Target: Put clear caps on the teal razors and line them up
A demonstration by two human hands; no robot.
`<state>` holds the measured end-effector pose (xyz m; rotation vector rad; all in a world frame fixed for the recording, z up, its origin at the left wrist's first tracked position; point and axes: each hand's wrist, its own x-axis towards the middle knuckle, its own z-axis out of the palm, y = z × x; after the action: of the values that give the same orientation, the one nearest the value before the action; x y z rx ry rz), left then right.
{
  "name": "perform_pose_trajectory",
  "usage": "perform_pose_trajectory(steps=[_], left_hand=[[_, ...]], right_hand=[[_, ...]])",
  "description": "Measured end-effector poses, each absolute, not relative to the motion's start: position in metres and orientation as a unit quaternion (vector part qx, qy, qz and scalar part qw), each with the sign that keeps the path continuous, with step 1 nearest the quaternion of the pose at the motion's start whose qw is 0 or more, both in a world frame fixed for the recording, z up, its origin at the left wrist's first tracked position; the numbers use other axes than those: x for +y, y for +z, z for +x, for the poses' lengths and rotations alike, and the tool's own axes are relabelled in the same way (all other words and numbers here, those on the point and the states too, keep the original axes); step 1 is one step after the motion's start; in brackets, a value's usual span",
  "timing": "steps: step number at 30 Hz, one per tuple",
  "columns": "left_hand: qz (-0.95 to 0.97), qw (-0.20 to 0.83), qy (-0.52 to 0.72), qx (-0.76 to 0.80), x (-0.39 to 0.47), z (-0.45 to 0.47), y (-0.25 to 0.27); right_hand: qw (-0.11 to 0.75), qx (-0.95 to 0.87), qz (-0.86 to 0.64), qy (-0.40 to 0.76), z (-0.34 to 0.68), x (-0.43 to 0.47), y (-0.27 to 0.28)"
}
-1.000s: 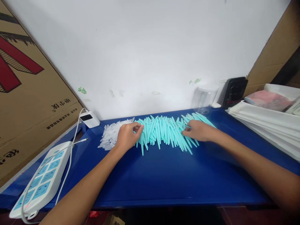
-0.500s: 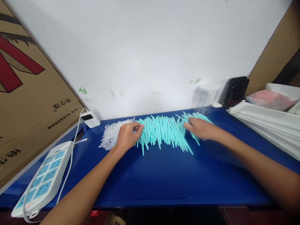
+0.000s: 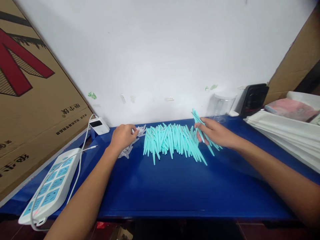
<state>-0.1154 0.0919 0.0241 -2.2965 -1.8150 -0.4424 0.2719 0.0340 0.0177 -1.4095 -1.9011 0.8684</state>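
A wide row of slim, tapered turquoise plastic sticks lies across the blue table. My right hand is closed around a small bunch of the same sticks, lifted with their tips pointing up and left; more sticks lie beneath it. To the left of the row is a pile of small translucent white plastic pieces. My left hand is over that pile and covers much of it. Its fingers are curled towards the thumb, and whatever may be between them cannot be made out.
A white power strip with a cable lies at the left, near a small white device by the wall. At the back right stand a clear jar and a black object. Stacked white trays and cardboard boxes flank the table.
My left hand has moved left, from the turquoise row's edge to over the white pieces. My right hand has raised and turned a bunch of sticks up from the right end.
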Motion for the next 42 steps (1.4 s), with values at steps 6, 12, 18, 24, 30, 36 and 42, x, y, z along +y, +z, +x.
perform_pose_trajectory(steps=[6, 12, 18, 24, 30, 36, 42], left_hand=[[-0.82, -0.036, -0.097, -0.562, 0.102, -0.138, 0.025], [-0.808, -0.065, -0.072, -0.58, 0.106, -0.139, 0.018], [-0.818, -0.117, -0.072, -0.559, 0.103, -0.135, 0.015], [-0.833, -0.111, -0.093, -0.534, 0.1, -0.13, 0.014], [-0.82, -0.203, -0.261, -0.466, 0.092, -0.107, 0.016], [-0.776, -0.394, -0.298, -0.392, 0.073, -0.075, 0.009], [-0.761, -0.436, -0.311, -0.366, 0.062, -0.063, 0.002]], right_hand=[[0.355, -0.719, -0.512, 0.309, 0.276, 0.039, 0.013], [0.346, -0.714, -0.532, 0.296, 0.274, 0.036, 0.018], [0.326, -0.717, -0.537, 0.303, 0.274, 0.036, 0.013], [0.316, -0.721, -0.526, 0.323, 0.273, 0.034, 0.013], [0.337, -0.717, -0.525, 0.31, 0.267, 0.029, 0.021], [0.364, -0.713, -0.507, 0.318, 0.264, 0.028, 0.019], [0.345, -0.737, -0.491, 0.312, 0.263, 0.029, 0.015]])
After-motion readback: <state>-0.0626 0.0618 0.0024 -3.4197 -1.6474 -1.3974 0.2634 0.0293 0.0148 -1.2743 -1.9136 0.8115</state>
